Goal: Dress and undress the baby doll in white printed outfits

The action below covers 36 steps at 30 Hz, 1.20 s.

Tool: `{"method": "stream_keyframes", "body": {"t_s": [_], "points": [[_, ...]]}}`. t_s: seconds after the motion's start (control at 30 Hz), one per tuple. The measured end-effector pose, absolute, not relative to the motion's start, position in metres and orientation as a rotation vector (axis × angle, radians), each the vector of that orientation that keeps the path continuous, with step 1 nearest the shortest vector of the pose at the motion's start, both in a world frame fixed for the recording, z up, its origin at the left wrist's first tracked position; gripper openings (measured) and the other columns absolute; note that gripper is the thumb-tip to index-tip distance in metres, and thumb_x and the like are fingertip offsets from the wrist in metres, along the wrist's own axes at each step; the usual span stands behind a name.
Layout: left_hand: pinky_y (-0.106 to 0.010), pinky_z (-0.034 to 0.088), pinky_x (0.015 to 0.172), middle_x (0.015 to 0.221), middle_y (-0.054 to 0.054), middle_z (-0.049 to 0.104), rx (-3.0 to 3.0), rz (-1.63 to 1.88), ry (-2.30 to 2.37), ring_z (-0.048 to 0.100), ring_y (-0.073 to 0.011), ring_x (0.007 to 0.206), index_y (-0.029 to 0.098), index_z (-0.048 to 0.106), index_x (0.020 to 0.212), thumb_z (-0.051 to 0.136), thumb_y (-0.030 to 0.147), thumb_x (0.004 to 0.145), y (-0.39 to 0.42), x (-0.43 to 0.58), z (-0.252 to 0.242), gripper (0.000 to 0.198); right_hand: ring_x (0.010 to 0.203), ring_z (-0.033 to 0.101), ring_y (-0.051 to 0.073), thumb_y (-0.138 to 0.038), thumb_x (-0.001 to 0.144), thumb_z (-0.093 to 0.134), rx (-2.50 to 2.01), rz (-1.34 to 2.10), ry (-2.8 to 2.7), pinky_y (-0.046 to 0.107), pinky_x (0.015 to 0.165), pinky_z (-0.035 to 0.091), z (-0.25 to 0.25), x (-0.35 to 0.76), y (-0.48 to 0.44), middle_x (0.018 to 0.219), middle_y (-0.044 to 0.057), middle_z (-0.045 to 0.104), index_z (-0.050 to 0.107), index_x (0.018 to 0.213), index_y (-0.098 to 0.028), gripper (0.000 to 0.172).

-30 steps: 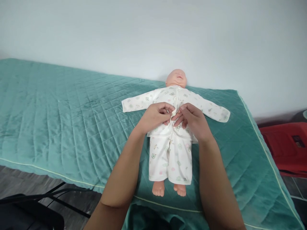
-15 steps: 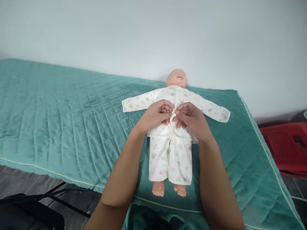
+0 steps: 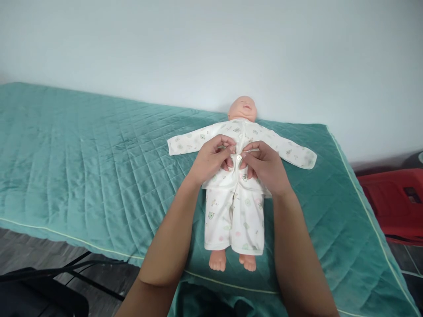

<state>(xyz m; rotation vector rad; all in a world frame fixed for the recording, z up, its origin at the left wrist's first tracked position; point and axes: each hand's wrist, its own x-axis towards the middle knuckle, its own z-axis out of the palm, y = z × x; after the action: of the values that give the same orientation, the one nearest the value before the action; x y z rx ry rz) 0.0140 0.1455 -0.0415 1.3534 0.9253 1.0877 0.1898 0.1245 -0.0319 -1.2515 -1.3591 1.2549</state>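
A baby doll (image 3: pixel 243 108) lies on its back, dressed in a white printed pajama top (image 3: pixel 214 132) and matching pants (image 3: pixel 218 224). Its sleeves stretch out to both sides and its bare feet point toward me. At the middle of the front opening, my left hand (image 3: pixel 216 158) pinches the fabric on the left edge. Opposite it, my right hand (image 3: pixel 262 163) pinches the right edge beside a small white button (image 3: pixel 239 157), which shows between my fingertips. Whether the button sits through its hole I cannot tell.
A green quilted cover (image 3: pixel 99 167) spreads under the doll, with a pale wall (image 3: pixel 185 53) behind. To the right is a red plastic object (image 3: pixel 390 202). A black object with thin bars (image 3: pixel 42 290) stands at lower left, over the dark floor.
My left fingertips have shifted slightly up and left, away from the button, which is now more exposed. My right hand stays almost in place.
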Motion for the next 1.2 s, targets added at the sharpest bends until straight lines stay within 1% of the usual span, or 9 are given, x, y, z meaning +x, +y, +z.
{"method": "stream_keyframes", "body": {"t_s": [0.3, 0.4, 0.5, 0.57, 0.63, 0.7, 0.8, 1.1, 1.2], "points": [[-0.019, 0.05, 0.047, 0.08, 0.0, 0.065, 1.388, 1.134, 0.918, 0.061, -0.0079, 0.055, 0.017, 0.063, 0.097, 0.067, 0.03, 0.088, 0.146, 0.016, -0.045, 0.016, 0.04, 0.055, 0.009, -0.039, 0.085, 0.07, -1.3, 1.144, -1.401, 0.02, 0.039, 0.038, -0.04, 0.185, 0.125, 0.065, -0.005, 0.068, 0.06, 0.093, -0.024, 0.019], [-0.02, 0.052, 0.052, 0.081, 0.0, 0.065, 1.391, 1.284, 0.972, 0.064, -0.0099, 0.064, 0.019, 0.063, 0.099, 0.063, 0.028, 0.09, 0.148, 0.018, -0.05, 0.013, 0.042, 0.054, 0.009, -0.036, 0.088, 0.067, -1.239, 0.949, -1.351, 0.022, 0.043, 0.041, -0.044, 0.181, 0.125, 0.067, -0.006, 0.066, 0.06, 0.094, -0.025, 0.014], [-0.022, 0.055, 0.065, 0.094, -0.003, 0.067, 1.495, 1.48, 1.063, 0.067, -0.0136, 0.086, 0.02, 0.066, 0.099, 0.061, 0.026, 0.091, 0.153, 0.021, -0.056, 0.011, 0.06, 0.061, 0.012, -0.035, 0.093, 0.062, -1.13, 0.63, -1.265, 0.026, 0.057, 0.05, -0.049, 0.181, 0.127, 0.077, -0.003, 0.065, 0.062, 0.097, -0.026, 0.01], [-0.025, 0.055, 0.075, 0.104, -0.005, 0.067, 1.65, 1.535, 1.108, 0.065, -0.0151, 0.097, 0.02, 0.069, 0.1, 0.059, 0.024, 0.092, 0.157, 0.023, -0.057, 0.012, 0.081, 0.066, 0.016, -0.034, 0.095, 0.058, -1.099, 0.485, -1.306, 0.031, 0.072, 0.055, -0.052, 0.182, 0.131, 0.091, 0.001, 0.067, 0.064, 0.099, -0.026, 0.01], [-0.027, 0.053, 0.081, 0.109, -0.006, 0.068, 1.791, 1.505, 1.127, 0.064, -0.0158, 0.1, 0.02, 0.071, 0.102, 0.058, 0.023, 0.093, 0.16, 0.026, -0.057, 0.016, 0.102, 0.065, 0.02, -0.031, 0.096, 0.056, -1.107, 0.404, -1.402, 0.038, 0.089, 0.054, -0.056, 0.185, 0.135, 0.107, 0.004, 0.068, 0.065, 0.103, -0.027, 0.012], [-0.028, 0.051, 0.084, 0.108, -0.006, 0.069, 1.86, 1.444, 1.13, 0.064, -0.016, 0.098, 0.02, 0.072, 0.104, 0.057, 0.023, 0.094, 0.165, 0.028, -0.054, 0.018, 0.116, 0.06, 0.023, -0.028, 0.094, 0.057, -1.146, 0.343, -1.507, 0.046, 0.104, 0.048, -0.06, 0.186, 0.139, 0.119, 0.005, 0.067, 0.065, 0.107, -0.028, 0.016], [-0.029, 0.049, 0.085, 0.102, -0.005, 0.07, 1.858, 1.37, 1.125, 0.064, -0.0155, 0.094, 0.019, 0.074, 0.102, 0.058, 0.024, 0.093, 0.174, 0.03, -0.052, 0.019, 0.127, 0.054, 0.025, -0.026, 0.091, 0.059, -1.208, 0.295, -1.599, 0.052, 0.114, 0.038, -0.064, 0.186, 0.143, 0.129, 0.006, 0.065, 0.063, 0.108, -0.028, 0.018], [-0.024, 0.044, 0.066, 0.078, 0.0, 0.067, 1.612, 1.148, 1.037, 0.057, -0.0107, 0.069, 0.017, 0.074, 0.09, 0.071, 0.03, 0.081, 0.197, 0.026, -0.046, 0.015, 0.132, 0.051, 0.025, -0.033, 0.088, 0.067, -1.193, 0.461, -1.565, 0.051, 0.118, 0.033, -0.063, 0.187, 0.15, 0.134, 0.006, 0.062, 0.065, 0.105, -0.028, 0.018], [-0.023, 0.042, 0.061, 0.069, 0.001, 0.063, 1.557, 1.061, 0.984, 0.055, -0.0098, 0.062, 0.016, 0.07, 0.082, 0.076, 0.03, 0.076, 0.2, 0.024, -0.039, 0.017, 0.131, 0.052, 0.024, -0.034, 0.086, 0.069, -1.172, 0.552, -1.526, 0.051, 0.115, 0.037, -0.063, 0.19, 0.155, 0.134, 0.006, 0.062, 0.065, 0.101, -0.027, 0.017]]}}
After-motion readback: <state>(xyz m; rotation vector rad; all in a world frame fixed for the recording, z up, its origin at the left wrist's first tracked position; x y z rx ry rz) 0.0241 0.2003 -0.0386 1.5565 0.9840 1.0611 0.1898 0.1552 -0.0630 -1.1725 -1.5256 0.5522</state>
